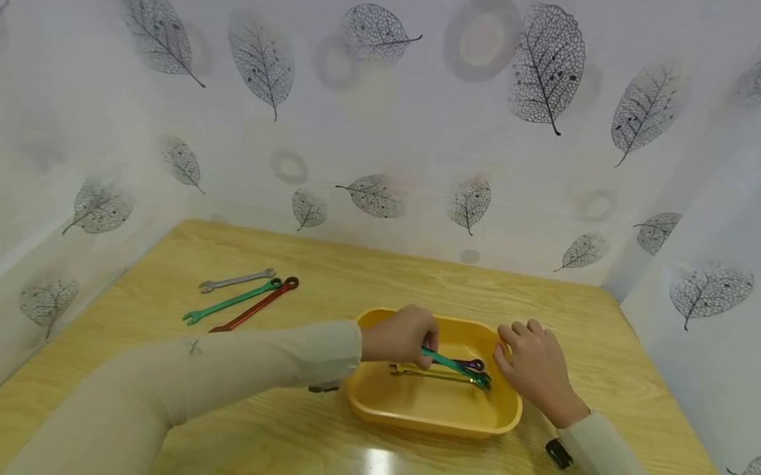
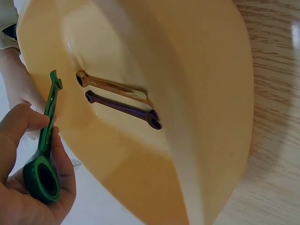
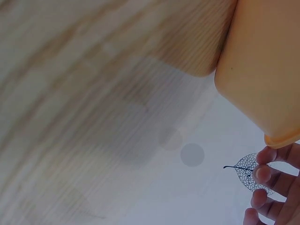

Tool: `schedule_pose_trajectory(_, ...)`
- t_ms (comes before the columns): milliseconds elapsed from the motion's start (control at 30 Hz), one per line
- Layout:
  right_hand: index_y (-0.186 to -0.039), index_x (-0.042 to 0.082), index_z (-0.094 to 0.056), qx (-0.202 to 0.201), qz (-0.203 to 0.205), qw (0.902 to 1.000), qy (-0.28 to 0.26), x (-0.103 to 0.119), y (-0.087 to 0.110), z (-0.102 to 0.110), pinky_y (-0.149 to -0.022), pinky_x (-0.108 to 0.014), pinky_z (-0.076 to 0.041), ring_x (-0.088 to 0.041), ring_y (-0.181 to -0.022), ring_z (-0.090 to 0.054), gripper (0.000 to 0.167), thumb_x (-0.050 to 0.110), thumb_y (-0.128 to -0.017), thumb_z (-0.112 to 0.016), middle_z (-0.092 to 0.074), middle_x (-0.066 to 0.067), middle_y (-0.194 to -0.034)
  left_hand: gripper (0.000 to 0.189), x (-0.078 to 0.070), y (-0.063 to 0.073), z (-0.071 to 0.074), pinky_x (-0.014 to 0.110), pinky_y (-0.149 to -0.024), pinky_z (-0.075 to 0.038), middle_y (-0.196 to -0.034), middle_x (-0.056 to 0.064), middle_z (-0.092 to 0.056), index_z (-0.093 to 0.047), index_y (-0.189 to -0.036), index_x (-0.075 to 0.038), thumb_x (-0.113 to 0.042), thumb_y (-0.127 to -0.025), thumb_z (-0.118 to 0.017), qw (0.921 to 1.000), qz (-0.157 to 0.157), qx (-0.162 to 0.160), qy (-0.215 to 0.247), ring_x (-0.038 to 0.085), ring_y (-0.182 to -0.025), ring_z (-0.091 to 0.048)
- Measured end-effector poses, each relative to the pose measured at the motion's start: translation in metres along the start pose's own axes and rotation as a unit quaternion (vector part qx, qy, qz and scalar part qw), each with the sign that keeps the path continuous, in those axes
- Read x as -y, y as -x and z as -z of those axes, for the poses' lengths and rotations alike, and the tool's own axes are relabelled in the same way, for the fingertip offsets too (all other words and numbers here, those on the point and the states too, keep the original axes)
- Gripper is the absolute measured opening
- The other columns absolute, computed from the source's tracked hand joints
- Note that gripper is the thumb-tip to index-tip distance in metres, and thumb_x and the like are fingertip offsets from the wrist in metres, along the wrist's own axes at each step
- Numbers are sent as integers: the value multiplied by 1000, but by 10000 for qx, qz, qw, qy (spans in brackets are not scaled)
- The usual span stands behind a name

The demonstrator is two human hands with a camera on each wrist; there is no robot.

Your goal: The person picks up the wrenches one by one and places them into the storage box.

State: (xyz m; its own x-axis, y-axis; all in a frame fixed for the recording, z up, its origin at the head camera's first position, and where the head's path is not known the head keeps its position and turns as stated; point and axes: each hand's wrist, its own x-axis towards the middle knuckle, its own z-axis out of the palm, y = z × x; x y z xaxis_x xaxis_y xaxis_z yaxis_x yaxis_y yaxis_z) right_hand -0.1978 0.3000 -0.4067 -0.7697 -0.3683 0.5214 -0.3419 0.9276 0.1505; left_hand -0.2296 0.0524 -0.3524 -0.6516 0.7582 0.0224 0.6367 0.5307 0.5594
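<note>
My left hand (image 1: 402, 334) is over the left part of a yellow plastic basin (image 1: 425, 414), pinching a green wrench (image 2: 51, 108) between thumb and fingers. The wrench slants down to the right, its far end over the other tools. On the basin's floor lie a gold wrench (image 2: 115, 89) and a purple wrench (image 2: 122, 107), side by side. At the basin's right rim, my right hand (image 1: 536, 362) holds the edge, thumb on the inner side and index fingertip at the outside. Its other fingers (image 3: 272, 180) are spread beyond the rim.
To the left on the wooden table (image 1: 273, 429) lie a silver wrench (image 1: 237, 280), another green wrench (image 1: 233, 301) and a red wrench (image 1: 258, 306), the last partly behind my left sleeve (image 1: 237, 365). A leaf-patterned wall covering (image 1: 384, 126) surrounds the table's back and sides.
</note>
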Motion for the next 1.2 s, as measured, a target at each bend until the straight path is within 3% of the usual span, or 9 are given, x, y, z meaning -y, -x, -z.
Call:
schedule_pose_trajectory(233, -78, 11, -58, 22, -1, 10000, 3, 1, 0, 2, -53, -25, -19, -16, -57, -28, 11, 16, -76, -68, -43, 1, -60, 13, -1, -8, -5, 12, -51, -36, -58, -5, -55, -64, -64, -6, 3, -70, -70, 9998, -105, 150, -46, 2, -51, -39)
schedule_pose_trajectory(533, -77, 12, -59, 8, 3, 10000, 65, 1, -1, 3, -53, -26, -19, -16, -58, -28, 11, 16, -76, -69, -42, 1, -60, 30, -1, -15, -13, 15, -47, -25, -49, -7, -35, -49, -54, -13, 5, -68, -68, 9989, -271, 279, -255, 4, -47, -23)
schedule_pose_trajectory(800, -75, 12, -57, -32, 34, 10000, 74, 0, 0, 1, -53, -26, -18, -16, -57, -27, 12, 16, -76, -67, -39, 2, -59, 11, -7, -16, -16, 13, -51, -36, -62, -5, -60, -66, -66, -9, 0, -70, -72, 9976, -100, 400, -560, 3, -52, -38)
schedule_pose_trajectory(967, -74, 11, -56, -99, 73, 9999, 70, 0, 0, 1, -53, -26, -18, -17, -57, -27, 11, 16, -76, -66, -39, 1, -59, 14, -8, -17, -17, 12, -50, -37, -61, -5, -60, -64, -64, -11, -2, -71, -72, 9969, -109, 383, -677, 3, -52, -40)
schedule_pose_trajectory(1067, -75, 11, -58, -94, 76, 9999, 99, 0, 0, 1, -53, -26, -18, -17, -57, -27, 11, 16, -75, -67, -40, 1, -59, 22, -8, -17, -16, 12, -50, -34, -56, -8, -52, -58, -60, -13, -1, -71, -72, 9969, -127, 424, -648, 2, -50, -35)
schedule_pose_trajectory(1200, -77, 11, -59, -67, 70, 9999, 142, 1, 0, 1, -53, -26, -19, -16, -57, -28, 11, 17, -75, -68, -42, 1, -59, 43, -8, -17, -16, 15, -47, -25, -47, -6, -28, -39, -50, -15, 1, -73, -72, 9955, -187, 613, -698, 5, -47, -18)
